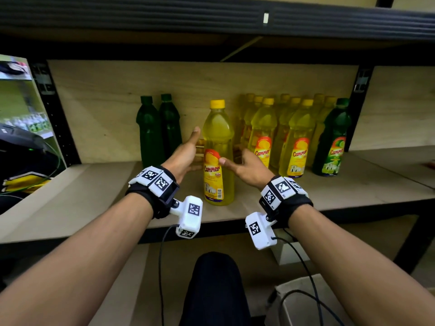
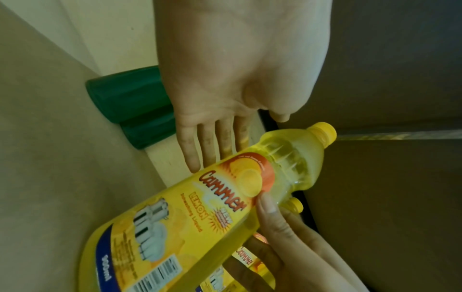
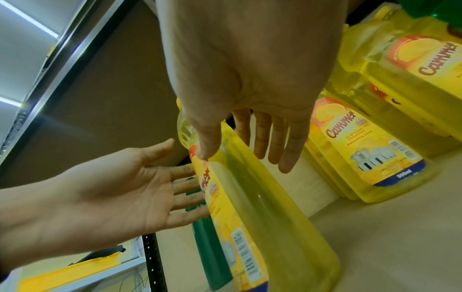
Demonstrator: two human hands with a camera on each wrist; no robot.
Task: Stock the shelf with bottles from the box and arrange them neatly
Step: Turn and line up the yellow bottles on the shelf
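Head view: a yellow bottle (image 1: 218, 154) stands upright on the wooden shelf (image 1: 94, 198), alone, nearer the front edge than the other bottles.
Left hand (image 1: 186, 154): grip open, fingers straight, just beside the bottle's left side.
Right hand (image 1: 244, 165): grip open, fingers straight; thumb tip on the label.
Yellow row (image 1: 282, 135): to the right, against the back panel.
Green bottles (image 1: 159, 128): two behind the left hand.

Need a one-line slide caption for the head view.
Both open hands, left hand and right hand, flank an upright yellow bottle standing on the shelf.
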